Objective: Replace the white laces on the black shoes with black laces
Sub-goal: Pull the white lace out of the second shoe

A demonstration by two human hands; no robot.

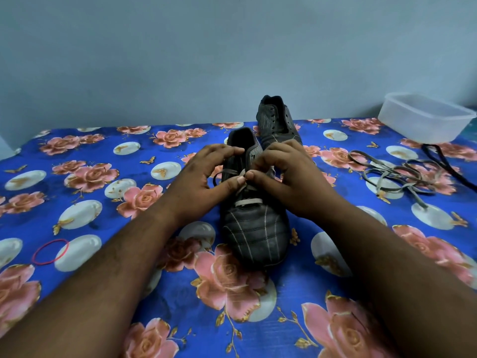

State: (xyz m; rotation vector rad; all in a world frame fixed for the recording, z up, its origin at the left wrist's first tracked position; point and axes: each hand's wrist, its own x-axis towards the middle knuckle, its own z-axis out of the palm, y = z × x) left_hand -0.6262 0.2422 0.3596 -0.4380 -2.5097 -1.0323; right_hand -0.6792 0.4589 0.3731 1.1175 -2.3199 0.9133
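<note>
Both hands point(247, 177) pinch shoe's white lace point(242, 177); tub point(423, 120) seemingly empty.

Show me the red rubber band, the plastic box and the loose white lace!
red rubber band point(50, 252), head view, on its ring.
plastic box point(423, 117), head view, its front wall.
loose white lace point(392, 174), head view, the tangle's middle.

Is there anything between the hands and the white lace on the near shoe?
Nothing visible. The left hand and right hand already pinch the white lace over the near shoe.
</note>
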